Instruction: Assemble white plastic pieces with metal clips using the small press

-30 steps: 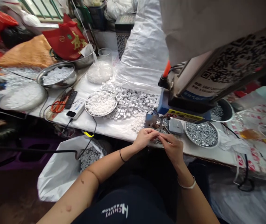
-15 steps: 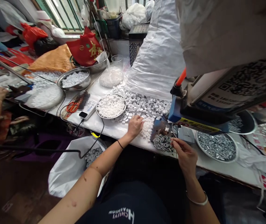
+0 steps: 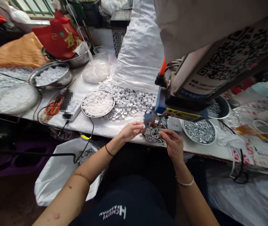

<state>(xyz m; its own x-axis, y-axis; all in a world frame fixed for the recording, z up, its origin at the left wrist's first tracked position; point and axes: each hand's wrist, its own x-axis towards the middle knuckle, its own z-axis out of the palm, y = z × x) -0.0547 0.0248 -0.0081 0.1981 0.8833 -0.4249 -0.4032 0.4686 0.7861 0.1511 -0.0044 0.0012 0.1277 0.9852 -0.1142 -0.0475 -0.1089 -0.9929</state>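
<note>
My left hand [image 3: 132, 131] pinches a small white piece [image 3: 143, 126] at the left side of the machine's base plate [image 3: 149, 119]. Fingers and thumb of my right hand [image 3: 172, 142] are pressed together at the right edge of a pile of small metal screws [image 3: 153, 134]; whatever they hold is too small to name. The blue machine head [image 3: 181, 110] hangs just above and beyond the hands. Behind my left hand lie many grey-white square blocks [image 3: 134, 102], beside a round dish of white pieces [image 3: 98, 103].
A bowl of metal screws [image 3: 199, 131] stands right of the machine. Orange scissors [image 3: 52, 108], a power bank [image 3: 74, 110] with a cable and a steel bowl [image 3: 50, 75] are at left. A white sack [image 3: 54, 169] hangs below the table edge.
The view has turned to the right. My left hand has left the white pieces and moved closer to the base plate, with a white piece in its fingertips. My right hand stays by the screws.
</note>
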